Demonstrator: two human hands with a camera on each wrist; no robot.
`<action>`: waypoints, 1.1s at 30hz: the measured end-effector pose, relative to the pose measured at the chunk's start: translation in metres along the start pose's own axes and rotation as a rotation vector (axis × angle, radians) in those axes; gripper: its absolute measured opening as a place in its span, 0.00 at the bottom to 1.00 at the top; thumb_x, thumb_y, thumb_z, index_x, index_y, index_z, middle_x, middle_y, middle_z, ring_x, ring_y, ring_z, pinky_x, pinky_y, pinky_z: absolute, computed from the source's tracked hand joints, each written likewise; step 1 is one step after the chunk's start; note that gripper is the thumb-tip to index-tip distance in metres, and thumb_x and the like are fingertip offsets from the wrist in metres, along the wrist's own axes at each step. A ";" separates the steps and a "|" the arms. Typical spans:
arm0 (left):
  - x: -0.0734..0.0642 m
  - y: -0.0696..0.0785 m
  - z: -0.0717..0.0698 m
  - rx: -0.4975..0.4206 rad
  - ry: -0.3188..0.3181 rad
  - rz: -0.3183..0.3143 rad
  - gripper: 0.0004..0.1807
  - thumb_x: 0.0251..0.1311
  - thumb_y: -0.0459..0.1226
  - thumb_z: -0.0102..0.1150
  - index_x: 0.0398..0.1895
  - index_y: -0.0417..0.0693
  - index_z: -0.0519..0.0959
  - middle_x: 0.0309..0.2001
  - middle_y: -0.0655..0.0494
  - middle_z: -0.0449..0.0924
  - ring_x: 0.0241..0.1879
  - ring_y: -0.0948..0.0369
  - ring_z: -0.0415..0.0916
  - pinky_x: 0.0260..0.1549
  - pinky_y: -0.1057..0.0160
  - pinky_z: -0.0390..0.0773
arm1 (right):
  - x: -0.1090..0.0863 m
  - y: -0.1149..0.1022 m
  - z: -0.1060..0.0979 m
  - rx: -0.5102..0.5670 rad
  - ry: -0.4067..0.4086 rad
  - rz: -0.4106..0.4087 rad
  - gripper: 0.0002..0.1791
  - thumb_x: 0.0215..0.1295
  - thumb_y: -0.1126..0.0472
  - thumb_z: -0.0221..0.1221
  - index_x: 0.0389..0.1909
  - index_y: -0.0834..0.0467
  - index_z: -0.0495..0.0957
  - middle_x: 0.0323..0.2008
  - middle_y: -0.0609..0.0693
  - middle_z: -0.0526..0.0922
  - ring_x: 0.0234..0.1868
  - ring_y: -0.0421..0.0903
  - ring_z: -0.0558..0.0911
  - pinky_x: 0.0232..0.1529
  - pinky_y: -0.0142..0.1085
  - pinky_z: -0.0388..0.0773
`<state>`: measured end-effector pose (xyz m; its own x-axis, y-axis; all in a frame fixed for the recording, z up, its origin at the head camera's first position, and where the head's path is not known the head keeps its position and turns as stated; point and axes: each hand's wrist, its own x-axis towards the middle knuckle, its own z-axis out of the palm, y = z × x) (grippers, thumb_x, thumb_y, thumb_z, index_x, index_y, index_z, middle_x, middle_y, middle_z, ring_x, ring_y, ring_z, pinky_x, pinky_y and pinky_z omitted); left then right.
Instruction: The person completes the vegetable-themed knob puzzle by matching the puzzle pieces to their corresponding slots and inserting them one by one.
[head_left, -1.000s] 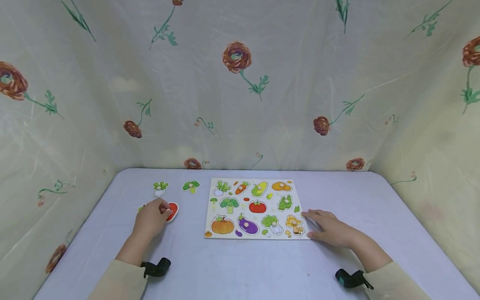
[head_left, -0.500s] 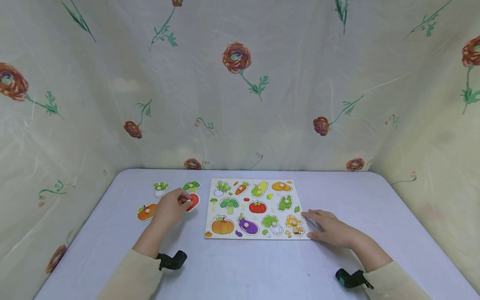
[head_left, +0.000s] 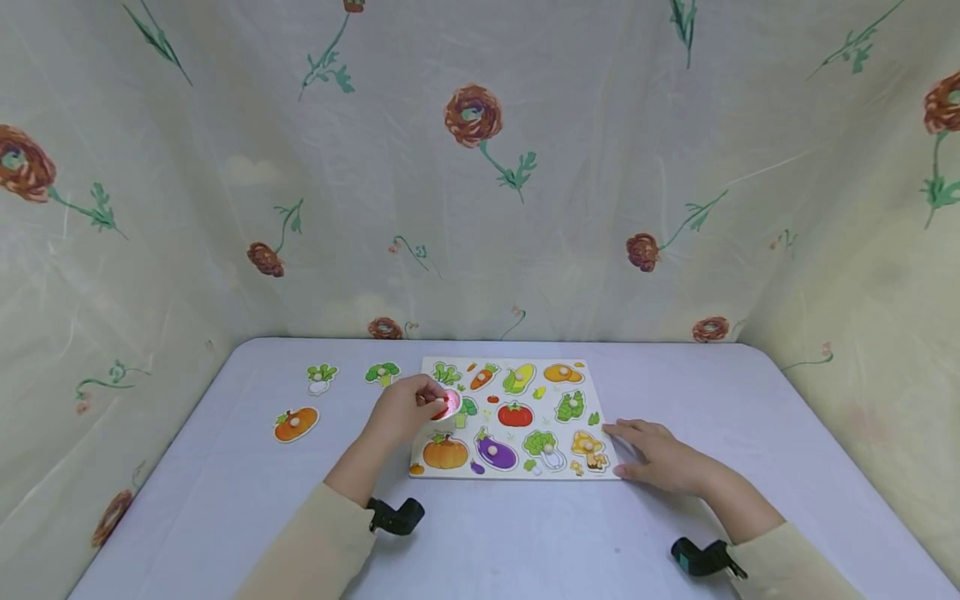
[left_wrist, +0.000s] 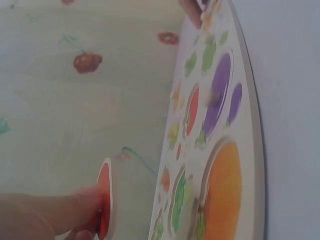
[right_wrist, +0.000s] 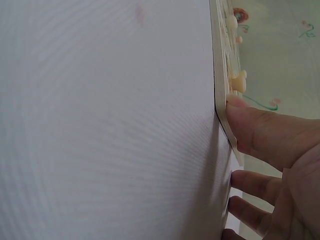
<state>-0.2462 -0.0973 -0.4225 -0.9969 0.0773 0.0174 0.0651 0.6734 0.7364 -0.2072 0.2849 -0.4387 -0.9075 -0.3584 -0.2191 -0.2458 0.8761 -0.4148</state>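
My left hand [head_left: 399, 412] pinches a red tomato puzzle piece [head_left: 452, 403] with a white rim. It holds the piece raised over the left part of the white vegetable puzzle board [head_left: 546, 422], partly covering the printed broccoli. In the left wrist view the tomato piece [left_wrist: 104, 202] is edge-on between thumb and finger, apart from the board. My right hand [head_left: 663, 457] rests at the board's right edge with fingers extended. In the right wrist view its thumb [right_wrist: 262, 131] touches the board's corner, and the other fingers lie against the tablecloth.
Left of the board lie loose pieces: a pumpkin [head_left: 296, 424], a white radish [head_left: 320, 378] and a broccoli [head_left: 382, 372]. Knobbed pieces, such as the eggplant [head_left: 497, 451] and mushroom [head_left: 589, 450], sit in the board. A flowered curtain [head_left: 570, 208] surrounds the table.
My left hand has carried the tomato piece rightward from among the loose pieces to above the board, uncovering the pumpkin piece. My right hand has stayed at the board's edge.
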 end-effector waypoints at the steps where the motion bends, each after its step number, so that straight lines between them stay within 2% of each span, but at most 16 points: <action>1: 0.001 0.002 0.004 -0.005 -0.009 0.007 0.03 0.64 0.37 0.66 0.39 0.51 0.82 0.34 0.58 0.78 0.37 0.57 0.72 0.37 0.64 0.79 | 0.000 0.000 0.000 0.000 0.000 0.001 0.40 0.64 0.45 0.64 0.72 0.59 0.66 0.71 0.72 0.60 0.70 0.75 0.56 0.63 0.71 0.58; 9: 0.010 0.019 0.029 -0.050 -0.086 0.009 0.03 0.64 0.39 0.66 0.39 0.53 0.82 0.35 0.58 0.77 0.38 0.57 0.72 0.36 0.65 0.78 | 0.002 0.004 0.002 0.002 0.006 -0.001 0.40 0.64 0.45 0.64 0.72 0.59 0.66 0.71 0.72 0.60 0.71 0.75 0.56 0.64 0.71 0.57; 19: 0.019 0.030 0.056 -0.068 -0.146 -0.025 0.02 0.65 0.40 0.66 0.38 0.56 0.82 0.36 0.59 0.77 0.39 0.59 0.73 0.38 0.65 0.79 | 0.002 0.005 0.004 0.013 0.009 0.005 0.40 0.63 0.44 0.65 0.72 0.58 0.66 0.71 0.72 0.60 0.70 0.75 0.55 0.63 0.72 0.57; 26: 0.028 0.032 0.071 -0.051 -0.172 0.018 0.02 0.64 0.40 0.66 0.37 0.55 0.82 0.34 0.60 0.77 0.36 0.61 0.72 0.36 0.66 0.76 | 0.002 0.005 0.004 0.017 0.005 0.004 0.39 0.64 0.46 0.64 0.72 0.59 0.66 0.71 0.71 0.60 0.71 0.75 0.55 0.64 0.72 0.57; 33: 0.036 0.033 0.084 -0.039 -0.191 0.036 0.02 0.64 0.40 0.66 0.38 0.54 0.84 0.34 0.62 0.78 0.34 0.62 0.73 0.33 0.67 0.75 | 0.003 0.005 0.003 0.009 0.005 0.000 0.40 0.64 0.45 0.64 0.72 0.59 0.66 0.71 0.72 0.60 0.70 0.75 0.55 0.63 0.72 0.57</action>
<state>-0.2761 -0.0103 -0.4545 -0.9670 0.2412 -0.0815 0.0949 0.6387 0.7636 -0.2097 0.2876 -0.4442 -0.9094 -0.3565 -0.2144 -0.2428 0.8733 -0.4223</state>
